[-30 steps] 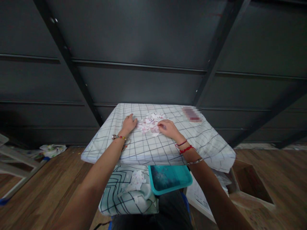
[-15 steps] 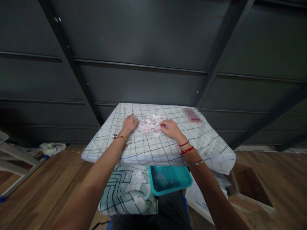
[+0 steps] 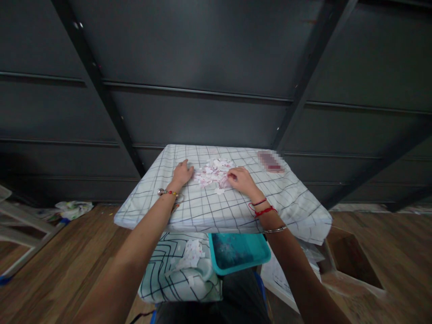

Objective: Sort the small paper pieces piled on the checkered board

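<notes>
A heap of small, thin white pieces with pinkish marks [image 3: 213, 172], like paper scraps, lies in the middle of a white checked cloth [image 3: 202, 209] over a table. My left hand [image 3: 182, 173] rests on the cloth at the heap's left side, fingers apart, holding nothing. At the heap's right edge, my right hand [image 3: 242, 179] has its thumb and fingers curled together in a pinch. Whatever is between those fingertips is too small to make out. One loose piece [image 3: 219, 191] lies just in front of the heap.
A teal plastic tray [image 3: 268, 256] sits by my lap, below the table's front edge. Left of it, white dotted sheets [image 3: 192, 253] lie on a checked cushion [image 3: 182, 288]. A blurred-out flat item [image 3: 271, 162] is at the table's back right. An open cardboard box [image 3: 354, 258] stands on the floor.
My right hand has shifted slightly to the right, its fingertips drawing back toward the heap's edge. My left hand stays nearly where it was.
</notes>
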### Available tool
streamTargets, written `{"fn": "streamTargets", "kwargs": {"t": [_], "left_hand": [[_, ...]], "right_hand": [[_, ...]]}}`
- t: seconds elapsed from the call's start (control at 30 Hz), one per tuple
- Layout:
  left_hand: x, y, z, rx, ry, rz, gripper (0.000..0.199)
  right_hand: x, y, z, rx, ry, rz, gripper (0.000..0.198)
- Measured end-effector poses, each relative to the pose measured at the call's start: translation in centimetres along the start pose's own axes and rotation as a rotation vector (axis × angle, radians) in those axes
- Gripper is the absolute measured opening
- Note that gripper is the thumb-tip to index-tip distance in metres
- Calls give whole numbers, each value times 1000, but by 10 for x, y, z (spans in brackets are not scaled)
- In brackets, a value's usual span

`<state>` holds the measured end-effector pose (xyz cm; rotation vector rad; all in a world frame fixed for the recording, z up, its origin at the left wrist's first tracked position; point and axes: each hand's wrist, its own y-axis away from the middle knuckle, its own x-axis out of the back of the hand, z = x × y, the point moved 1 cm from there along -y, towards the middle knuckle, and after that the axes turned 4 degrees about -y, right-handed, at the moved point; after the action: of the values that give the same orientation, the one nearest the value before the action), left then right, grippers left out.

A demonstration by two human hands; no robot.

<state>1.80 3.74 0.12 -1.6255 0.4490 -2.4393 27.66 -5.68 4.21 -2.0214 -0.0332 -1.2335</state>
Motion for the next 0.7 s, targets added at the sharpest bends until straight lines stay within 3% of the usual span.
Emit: {"fn": "streamTargets", "kwargs": {"t": [0.43,0.7], "left_hand": [[0,0,-1,4,1,-3,56],[1,0,1,16,-9,-14,56]], "right_hand": [[5,0,0,-38,8,52,12],[3,0,0,-38,62,-39,12]]}}
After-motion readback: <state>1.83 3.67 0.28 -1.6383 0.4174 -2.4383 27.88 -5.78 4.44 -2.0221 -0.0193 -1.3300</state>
